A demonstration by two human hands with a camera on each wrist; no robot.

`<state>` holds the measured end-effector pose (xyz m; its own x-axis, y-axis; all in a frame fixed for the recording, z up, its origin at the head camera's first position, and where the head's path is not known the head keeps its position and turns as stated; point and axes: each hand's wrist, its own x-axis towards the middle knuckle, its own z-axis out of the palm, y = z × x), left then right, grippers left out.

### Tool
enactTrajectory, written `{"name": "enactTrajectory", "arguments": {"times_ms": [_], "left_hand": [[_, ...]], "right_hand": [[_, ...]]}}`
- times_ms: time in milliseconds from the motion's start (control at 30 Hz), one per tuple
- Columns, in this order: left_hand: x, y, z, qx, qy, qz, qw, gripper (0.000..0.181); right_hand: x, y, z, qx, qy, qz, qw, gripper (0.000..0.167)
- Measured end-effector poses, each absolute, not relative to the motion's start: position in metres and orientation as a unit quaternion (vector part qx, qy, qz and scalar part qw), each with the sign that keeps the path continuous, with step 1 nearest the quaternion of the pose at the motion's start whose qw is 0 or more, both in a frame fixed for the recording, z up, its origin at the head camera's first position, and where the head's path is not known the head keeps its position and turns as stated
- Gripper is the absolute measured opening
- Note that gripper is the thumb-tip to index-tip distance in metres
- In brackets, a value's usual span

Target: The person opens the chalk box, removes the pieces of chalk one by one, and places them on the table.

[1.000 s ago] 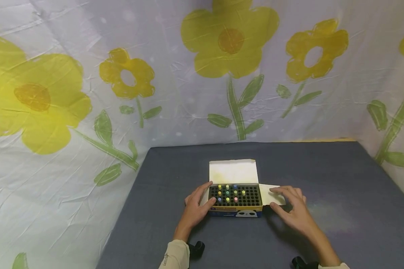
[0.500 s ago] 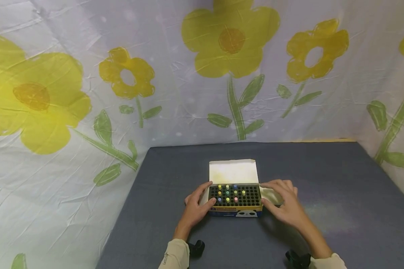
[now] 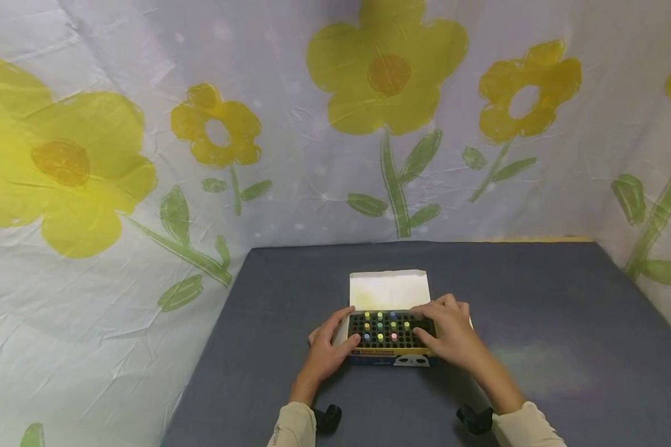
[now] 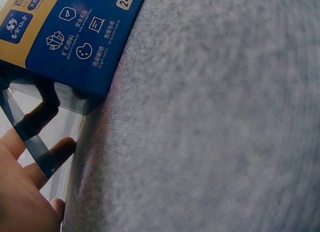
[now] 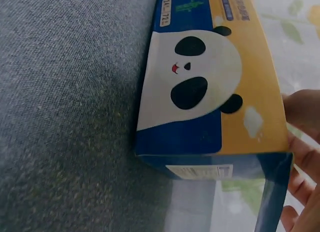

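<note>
A blue and yellow chalk box (image 3: 377, 360) with a panda on its front stands on the table, its white lid (image 3: 389, 290) folded back. Its black insert (image 3: 363, 343) has rows of holes, several filled with coloured chalk sticks (image 3: 380, 326). At the box's left end, my left hand (image 3: 324, 357) holds it, thumb near the front rim and index finger at the back corner. My right hand (image 3: 453, 329) reaches over the right end, thumb and fingertips apart above the insert beside a yellow-green chalk (image 3: 406, 325). A side flap (image 5: 275, 207) sticks out in the right wrist view.
The dark grey table (image 3: 296, 279) extends around the box on all sides. Behind it hangs a pale cloth (image 3: 291, 186) printed with yellow flowers. A black strap mount (image 3: 328, 419) sits at the left wrist, another mount (image 3: 475, 419) at the right.
My right hand has moved left from the right side flap until its thumb and fingers are over the insert. The left hand keeps its place on the box.
</note>
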<state>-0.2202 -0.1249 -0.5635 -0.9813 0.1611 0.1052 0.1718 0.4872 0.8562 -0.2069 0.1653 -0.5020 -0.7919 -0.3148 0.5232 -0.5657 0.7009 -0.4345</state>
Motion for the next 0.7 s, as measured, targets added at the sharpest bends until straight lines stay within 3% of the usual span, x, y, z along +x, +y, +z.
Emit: {"name": "enactTrajectory", "arguments": {"times_ms": [700], "left_hand": [[-0.219, -0.122, -0.562, -0.092, -0.858, -0.505, 0.008, 0.057]], "right_hand": [[-0.214, 0.153, -0.511, 0.233, -0.912, 0.289, 0.176, 0.025]]}}
